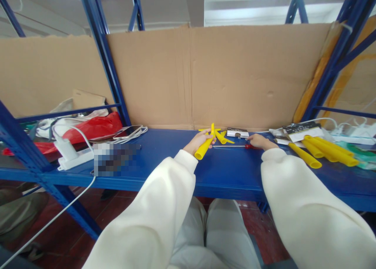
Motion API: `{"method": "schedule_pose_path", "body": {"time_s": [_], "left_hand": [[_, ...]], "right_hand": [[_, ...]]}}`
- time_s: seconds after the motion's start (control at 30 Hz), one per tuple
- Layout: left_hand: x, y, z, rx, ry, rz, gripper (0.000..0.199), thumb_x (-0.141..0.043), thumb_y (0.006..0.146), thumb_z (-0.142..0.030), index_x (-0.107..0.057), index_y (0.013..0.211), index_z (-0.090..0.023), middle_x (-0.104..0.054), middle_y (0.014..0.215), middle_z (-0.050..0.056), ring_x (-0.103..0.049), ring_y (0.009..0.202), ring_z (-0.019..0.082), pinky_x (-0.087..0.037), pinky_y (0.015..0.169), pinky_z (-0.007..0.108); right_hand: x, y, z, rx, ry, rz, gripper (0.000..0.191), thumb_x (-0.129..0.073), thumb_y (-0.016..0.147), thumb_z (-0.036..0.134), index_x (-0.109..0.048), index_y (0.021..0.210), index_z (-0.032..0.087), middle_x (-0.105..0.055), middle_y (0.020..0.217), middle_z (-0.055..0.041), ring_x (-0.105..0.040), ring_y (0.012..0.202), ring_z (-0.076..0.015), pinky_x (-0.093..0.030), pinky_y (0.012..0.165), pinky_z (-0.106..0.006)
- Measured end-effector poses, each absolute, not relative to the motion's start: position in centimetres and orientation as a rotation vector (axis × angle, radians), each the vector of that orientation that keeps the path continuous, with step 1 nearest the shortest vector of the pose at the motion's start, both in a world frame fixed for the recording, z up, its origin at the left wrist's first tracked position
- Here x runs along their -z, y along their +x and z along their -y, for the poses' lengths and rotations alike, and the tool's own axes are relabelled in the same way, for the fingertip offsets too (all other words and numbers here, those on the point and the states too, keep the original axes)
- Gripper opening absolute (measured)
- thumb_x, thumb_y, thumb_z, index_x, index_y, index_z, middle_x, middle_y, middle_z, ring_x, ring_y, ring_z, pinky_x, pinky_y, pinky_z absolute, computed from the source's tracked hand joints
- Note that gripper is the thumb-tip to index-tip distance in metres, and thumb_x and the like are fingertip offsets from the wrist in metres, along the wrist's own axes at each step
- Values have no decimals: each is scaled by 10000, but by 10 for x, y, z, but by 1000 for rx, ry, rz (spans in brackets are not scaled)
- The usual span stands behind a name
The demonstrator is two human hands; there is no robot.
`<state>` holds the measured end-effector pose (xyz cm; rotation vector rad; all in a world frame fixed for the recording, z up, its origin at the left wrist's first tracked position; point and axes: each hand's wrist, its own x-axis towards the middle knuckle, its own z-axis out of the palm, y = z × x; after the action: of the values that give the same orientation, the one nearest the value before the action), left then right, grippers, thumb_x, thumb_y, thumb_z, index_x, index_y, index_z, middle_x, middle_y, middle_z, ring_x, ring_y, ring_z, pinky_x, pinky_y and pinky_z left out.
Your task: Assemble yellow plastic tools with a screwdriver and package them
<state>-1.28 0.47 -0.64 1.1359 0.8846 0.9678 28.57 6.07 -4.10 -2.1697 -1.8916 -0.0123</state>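
My left hand (197,142) is closed round a yellow cone-shaped tube (204,146), its wide open end pointing toward me. Just behind and right of it, more yellow pieces (222,137) lie on the blue shelf. My right hand (258,140) is closed on the red handle of a screwdriver (235,146), whose thin metal shaft points left toward the tube. A small black and white box (237,132) lies beyond the screwdriver, near the cardboard.
Several yellow tubes (331,149) and black and white packets (304,131) lie at the right. On the left are a white power strip (78,159), a red bag (92,127) and a phone with cable (127,132). Cardboard (235,77) stands behind the shelf.
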Motion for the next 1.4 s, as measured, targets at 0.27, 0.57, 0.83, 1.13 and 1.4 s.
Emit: {"method": "schedule_pose_path", "body": {"time_s": [0.27, 0.57, 0.83, 1.13, 1.4], "left_hand": [[7, -13, -6, -919, 1190, -897, 555, -493, 937, -61, -445, 1477, -180, -683, 832, 42, -564, 536, 88, -430, 475, 170], [5, -12, 1, -900, 1241, -945, 585, -497, 933, -55, -422, 1503, -166, -696, 867, 59, -576, 544, 90, -436, 478, 173], [8, -13, -2, -848, 1270, -923, 558, -516, 932, -66, -460, 1475, -178, -721, 922, 80, -593, 557, 90, -458, 489, 170], [13, -16, -9, -803, 1257, -830, 613, -529, 928, -59, -395, 1515, -175, -716, 875, 70, -598, 553, 104, -451, 480, 175], [16, -15, -13, -784, 1257, -820, 624, -527, 927, -81, -382, 1524, -189, -725, 906, 81, -595, 553, 105, -451, 491, 180]], "right_hand": [[29, 266, -48, -28, -2329, 1862, 492, -552, 804, 142, -739, 1237, 281, -666, 1355, -118, -600, 1257, -351, -445, 1047, -540], [25, 254, -44, 97, -2276, 1949, 258, -578, 861, 217, -799, 989, 248, -773, 1067, -103, -678, 1106, -296, -457, 980, -453], [30, 254, -55, 19, -2260, 1972, 287, -583, 804, 123, -761, 1015, 200, -769, 965, -93, -711, 915, -216, -499, 778, -279], [27, 251, -52, -3, -2178, 2079, 253, -595, 794, 125, -763, 979, 92, -759, 796, -154, -718, 737, -228, -516, 658, -273], [23, 236, -58, 113, -2230, 2149, 350, -593, 821, 47, -720, 1147, 31, -743, 1057, -273, -731, 1000, -300, -538, 838, -318]]}}
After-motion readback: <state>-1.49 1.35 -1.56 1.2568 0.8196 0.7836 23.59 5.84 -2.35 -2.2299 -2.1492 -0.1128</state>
